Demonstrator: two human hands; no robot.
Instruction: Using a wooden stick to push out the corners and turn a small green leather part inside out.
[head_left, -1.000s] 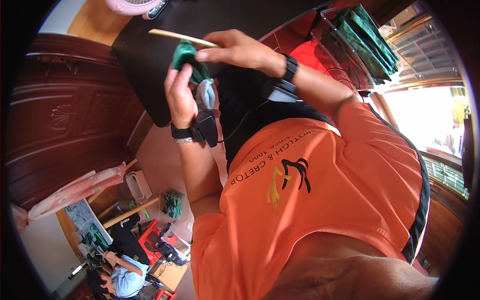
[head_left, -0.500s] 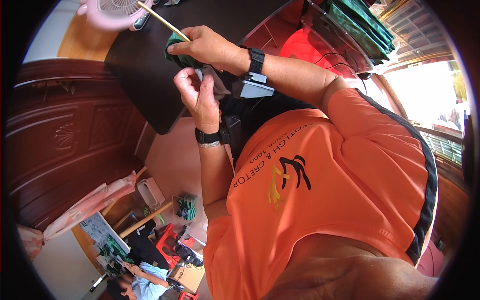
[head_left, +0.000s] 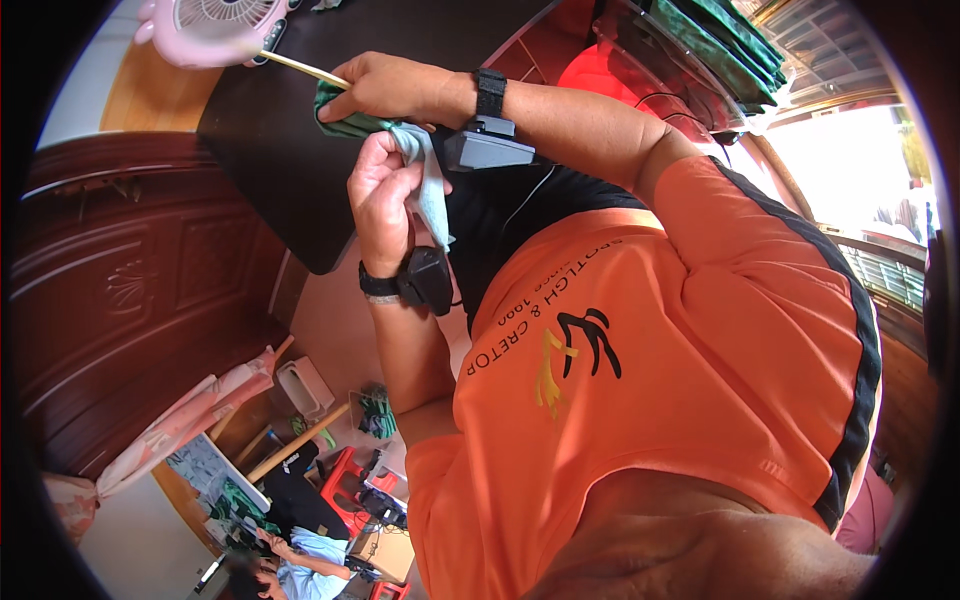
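My right hand [head_left: 392, 88] is closed around a thin pale wooden stick [head_left: 305, 67] and a piece of green cloth [head_left: 342, 124]. The stick points out toward the fan, and the cloth bunches below the fingers. Just beneath it, my left hand [head_left: 378, 195] pinches a pale blue-grey stretch of cloth [head_left: 428, 190] that hangs in a tapering point by the wrist. This pale piece seems joined to the green one, though fingers cover where they meet. Both hands are over the near part of a black table [head_left: 290, 190], and each wrist wears a strapped device.
A pink fan [head_left: 205, 35] stands at the table's far left. At upper right, folded green cloth [head_left: 715, 45] fills a clear container above something red [head_left: 595, 80]. Carved dark wood panelling [head_left: 120, 270] lines the left. Lower left, another person [head_left: 310, 560] works near red stools [head_left: 342, 490].
Both hands have shifted slightly left. My left hand has turned, and a longer pale strip of cloth now shows beside it where a brownish piece was. The stick lies flatter.
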